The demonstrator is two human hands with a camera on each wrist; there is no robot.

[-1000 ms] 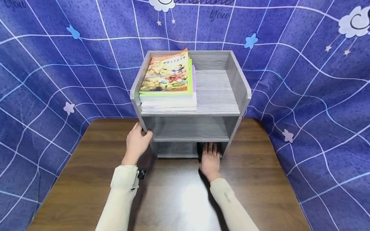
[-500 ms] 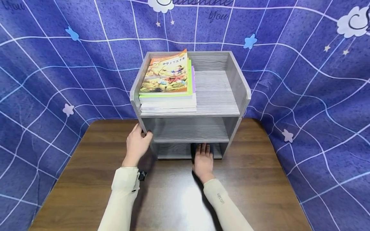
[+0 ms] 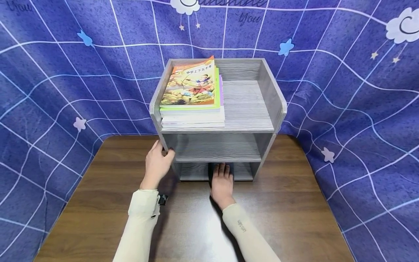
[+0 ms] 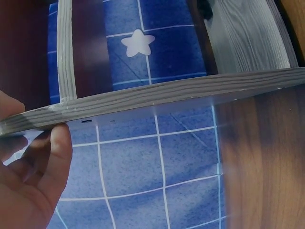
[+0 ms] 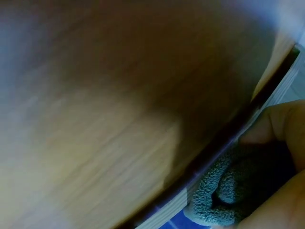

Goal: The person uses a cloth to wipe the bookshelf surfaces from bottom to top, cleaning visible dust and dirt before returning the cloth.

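Observation:
A grey wood-grain shelf unit [image 3: 212,160] stands on the brown table. My left hand [image 3: 157,163] grips its left side panel [image 4: 157,95], the thumb on one face and the fingers on the other. Inside the bottom compartment, my right hand [image 3: 222,185] holds a dark terry cloth [image 5: 224,191] against the bottom board. In the right wrist view the cloth is bunched between thumb and fingers. In the head view, the fingers lie forward over it, and their tips reach under the middle board.
A stack of books [image 3: 191,87] lies on the left of the top shelf, an orange illustrated one uppermost. A blue patterned curtain [image 3: 111,72] hangs behind and beside the wooden table [image 3: 281,211]. The middle board [image 3: 216,159] sits close above my right fingers.
My right hand has slid left along the bottom board with the cloth, from near the right panel to about the middle. The left hand keeps its grip on the side panel.

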